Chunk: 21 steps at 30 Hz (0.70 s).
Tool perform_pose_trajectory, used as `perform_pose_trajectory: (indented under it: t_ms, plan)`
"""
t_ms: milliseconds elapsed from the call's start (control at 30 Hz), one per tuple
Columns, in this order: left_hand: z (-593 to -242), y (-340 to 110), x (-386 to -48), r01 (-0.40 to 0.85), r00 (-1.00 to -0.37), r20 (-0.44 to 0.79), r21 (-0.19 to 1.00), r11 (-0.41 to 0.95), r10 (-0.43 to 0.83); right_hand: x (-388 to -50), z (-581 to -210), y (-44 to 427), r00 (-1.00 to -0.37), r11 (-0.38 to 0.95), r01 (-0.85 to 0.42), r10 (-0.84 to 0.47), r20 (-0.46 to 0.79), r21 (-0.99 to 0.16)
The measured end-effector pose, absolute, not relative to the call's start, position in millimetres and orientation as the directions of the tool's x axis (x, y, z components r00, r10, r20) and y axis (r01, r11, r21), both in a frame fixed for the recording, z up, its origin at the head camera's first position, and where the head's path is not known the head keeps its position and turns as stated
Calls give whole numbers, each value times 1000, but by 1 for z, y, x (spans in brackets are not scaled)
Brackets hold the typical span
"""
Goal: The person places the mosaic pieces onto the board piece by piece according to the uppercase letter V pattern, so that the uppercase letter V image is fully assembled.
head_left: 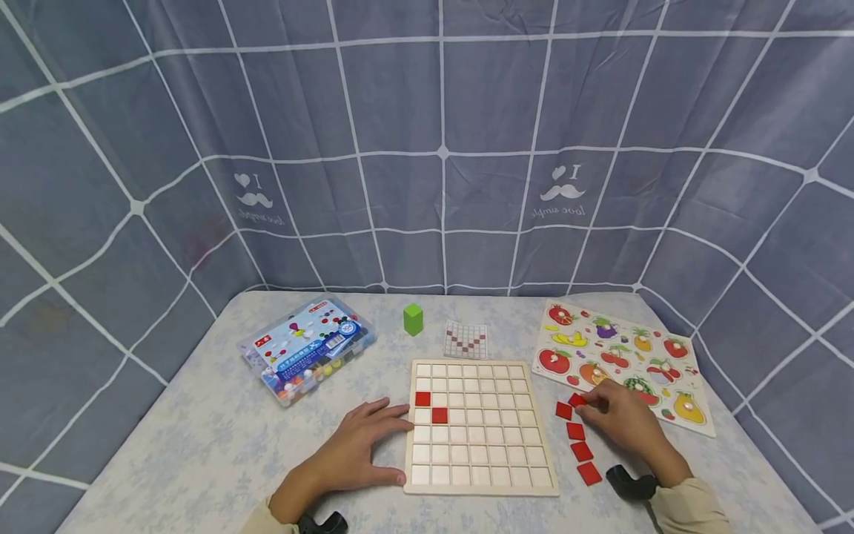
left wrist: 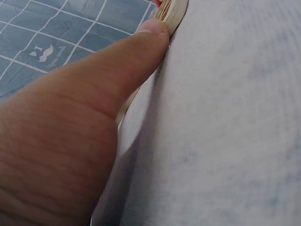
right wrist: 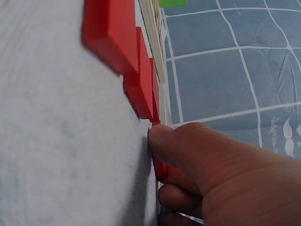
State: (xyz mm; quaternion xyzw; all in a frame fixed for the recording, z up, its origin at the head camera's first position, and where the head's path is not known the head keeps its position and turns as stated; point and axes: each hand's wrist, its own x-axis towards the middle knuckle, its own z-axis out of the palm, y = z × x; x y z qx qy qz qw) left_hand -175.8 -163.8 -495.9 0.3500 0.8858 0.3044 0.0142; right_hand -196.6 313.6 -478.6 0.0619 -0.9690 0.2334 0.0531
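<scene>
A wooden grid board (head_left: pixel 483 490) lies at the front middle of the table, with one red tile (head_left: pixel 422 399) and a second red tile (head_left: pixel 439 415) set in cells on its left side. My left hand (head_left: pixel 353 454) rests at the board's left edge, fingers extended and spread, thumb tip touching the rim (left wrist: pixel 175 21) in the left wrist view. To the right of the board, my right hand (head_left: pixel 626 419) pinches a red square tile (right wrist: pixel 160 168) between thumb and fingers. Several loose red tiles (head_left: pixel 581 451) lie in a curved row below that hand.
Behind the board lies a pattern card (head_left: pixel 466 340) with a zigzag of marked squares. A green block (head_left: pixel 413 320) stands at its left. Farther left is a clear-sided box (head_left: pixel 308 348) of colored pieces; a fruit puzzle board (head_left: pixel 552 343) lies at the right, partly behind my right hand.
</scene>
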Motion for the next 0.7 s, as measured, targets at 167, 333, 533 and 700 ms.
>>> perform_pose_trajectory:
  t_ms: [167,333,533,700]
  plan:
    - [-496,-163,-176,604,-759,180,552,575,625,-197,-477,316,-984,896,-158,-108,142,-415]
    - [-494,-163,-176,605,-759,177,549,577,627,-198,-477,315,-980,897,-167,-106,167,-409]
    - [-494,-163,-177,608,-758,182,545,577,626,-198,-473,306,-971,886,-188,-103,215,-424]
    - [-495,-163,-176,606,-760,180,546,579,625,-200,-467,282,-963,865,-237,-148,227,-443]
